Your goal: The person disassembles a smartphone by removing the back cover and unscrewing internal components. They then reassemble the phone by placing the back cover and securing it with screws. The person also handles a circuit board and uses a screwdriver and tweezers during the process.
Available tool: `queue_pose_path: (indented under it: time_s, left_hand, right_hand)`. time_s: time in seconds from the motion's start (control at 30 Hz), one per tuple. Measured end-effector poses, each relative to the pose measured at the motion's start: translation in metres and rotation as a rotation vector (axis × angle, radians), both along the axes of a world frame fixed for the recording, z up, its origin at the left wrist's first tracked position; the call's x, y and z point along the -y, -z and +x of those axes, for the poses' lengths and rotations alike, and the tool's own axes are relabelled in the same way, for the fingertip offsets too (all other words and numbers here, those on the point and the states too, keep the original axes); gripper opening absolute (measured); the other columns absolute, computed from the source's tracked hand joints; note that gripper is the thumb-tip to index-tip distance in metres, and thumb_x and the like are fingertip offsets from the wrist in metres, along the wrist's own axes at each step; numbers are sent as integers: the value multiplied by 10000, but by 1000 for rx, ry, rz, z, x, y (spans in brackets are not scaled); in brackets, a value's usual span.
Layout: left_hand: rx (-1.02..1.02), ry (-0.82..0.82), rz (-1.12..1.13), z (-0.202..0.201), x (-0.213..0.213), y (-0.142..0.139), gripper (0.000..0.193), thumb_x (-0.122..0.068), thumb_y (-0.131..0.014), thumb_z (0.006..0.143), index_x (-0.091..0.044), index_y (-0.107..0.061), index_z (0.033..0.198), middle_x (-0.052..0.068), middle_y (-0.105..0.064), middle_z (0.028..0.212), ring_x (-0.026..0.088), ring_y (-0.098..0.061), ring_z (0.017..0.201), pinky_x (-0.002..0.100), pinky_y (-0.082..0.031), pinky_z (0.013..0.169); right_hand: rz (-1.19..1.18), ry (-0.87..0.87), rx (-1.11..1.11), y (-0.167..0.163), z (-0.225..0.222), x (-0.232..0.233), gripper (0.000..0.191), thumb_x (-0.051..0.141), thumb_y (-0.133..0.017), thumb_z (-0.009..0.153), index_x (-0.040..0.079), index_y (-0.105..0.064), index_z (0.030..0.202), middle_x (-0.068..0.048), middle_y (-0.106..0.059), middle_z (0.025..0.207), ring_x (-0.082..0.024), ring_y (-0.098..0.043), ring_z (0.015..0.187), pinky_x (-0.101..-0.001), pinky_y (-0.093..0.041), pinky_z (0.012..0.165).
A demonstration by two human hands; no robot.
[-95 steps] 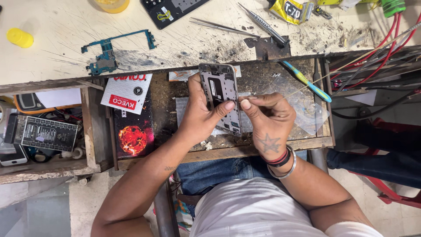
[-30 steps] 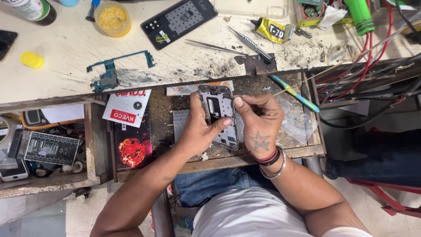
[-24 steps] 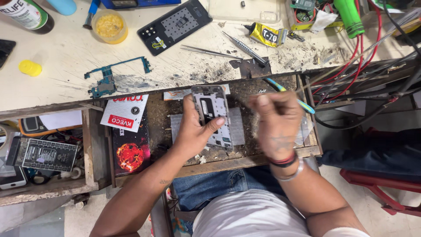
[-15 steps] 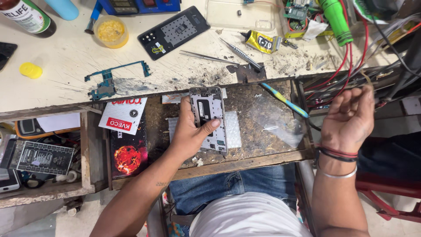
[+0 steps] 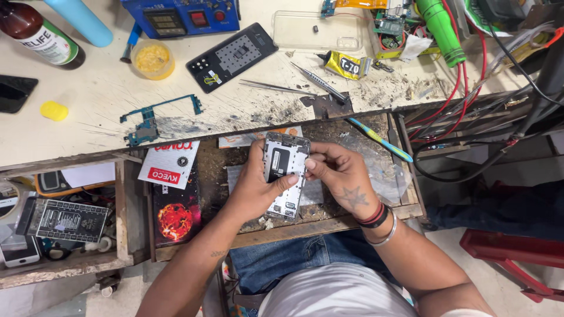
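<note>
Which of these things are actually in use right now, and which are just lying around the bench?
In use: phone frame, gripped by left hand and right hand.

Lying about: tweezers, glue tube, green circuit board, yellow pot, brown bottle, clear phone case.

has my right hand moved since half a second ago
Yes. The right hand has come back left from the red wires at the drawer's right side and now pinches the phone frame held by the left hand.

Table (image 5: pixel 106 88) scratched, pale, with dark scorch marks near its front edge. On it: blue circuit board (image 5: pixel 154 117), dark phone back panel (image 5: pixel 232 56), tweezers (image 5: pixel 276 87), yellow glue tube (image 5: pixel 345 64), small yellow tub (image 5: pixel 152 58), brown bottle (image 5: pixel 40 35). Green tool (image 5: pixel 439 26) with red wires at the far right. Open drawer (image 5: pixel 405 176) below.
</note>
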State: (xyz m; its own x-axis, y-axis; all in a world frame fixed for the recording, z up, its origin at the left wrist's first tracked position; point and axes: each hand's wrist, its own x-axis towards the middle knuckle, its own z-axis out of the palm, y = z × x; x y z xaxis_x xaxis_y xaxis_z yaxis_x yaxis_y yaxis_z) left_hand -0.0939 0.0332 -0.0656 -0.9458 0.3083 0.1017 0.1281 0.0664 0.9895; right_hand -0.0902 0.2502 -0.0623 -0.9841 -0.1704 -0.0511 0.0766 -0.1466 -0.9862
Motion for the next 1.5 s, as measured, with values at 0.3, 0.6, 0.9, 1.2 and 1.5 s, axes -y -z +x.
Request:
queue_pose_path:
  time_s: [0.3, 0.6, 0.9, 1.2, 1.5]
  left_hand:
    - [-113, -58, -276, 1, 9, -7, 824, -358, -817, 877, 18, -328, 1423, 224, -680, 1222, 312, -683, 1176, 402, -517, 977]
    - [-108, -85, -395, 2, 8, -9, 853, -320, -811, 859, 23, -278, 1430, 236, -723, 1077, 373, -747, 1001, 447, -579, 839]
    - [-94, -110, -382, 2, 9, -7, 833, -303, -827, 855, 11, -308, 1426, 239, -711, 1122, 388, -724, 1061, 451, -564, 870]
    - [-82, -107, -274, 0, 13, -5, 760, -293, -847, 860, -6, -372, 1380, 203, -725, 1142, 329, -737, 1101, 420, -559, 926]
    - [-44, -133, -252, -1, 15, -3, 753, -297, -843, 864, -10, -372, 1377, 180, -724, 1128, 294, -742, 1092, 404, -563, 925]
  right_hand:
    - [55, -13, 54, 4, -2, -3, 308, 81, -678, 972, -70, -690, 1241, -74, -766, 957, -107, -704, 830, -262, -608, 765]
    - [489, 54, -122, -20, -5, 9, 274, 45, -711, 868, -56, -706, 1122, -69, -763, 855, -80, -697, 746, -236, -588, 682]
    - [560, 10, -152, -18, -8, 14, 280, 68, -673, 879, -47, -686, 1134, -54, -749, 867, -95, -709, 741, -240, -574, 669]
    - [101, -48, 142, 6, -12, 5, 236, 81, -748, 943, -58, -687, 1123, -62, -726, 875, -110, -698, 753, -243, -589, 672]
    - [124, -101, 220, -1, -10, 2, 242, 94, -727, 944, -44, -736, 1142, -78, -755, 900, -105, -702, 754, -234, -591, 677]
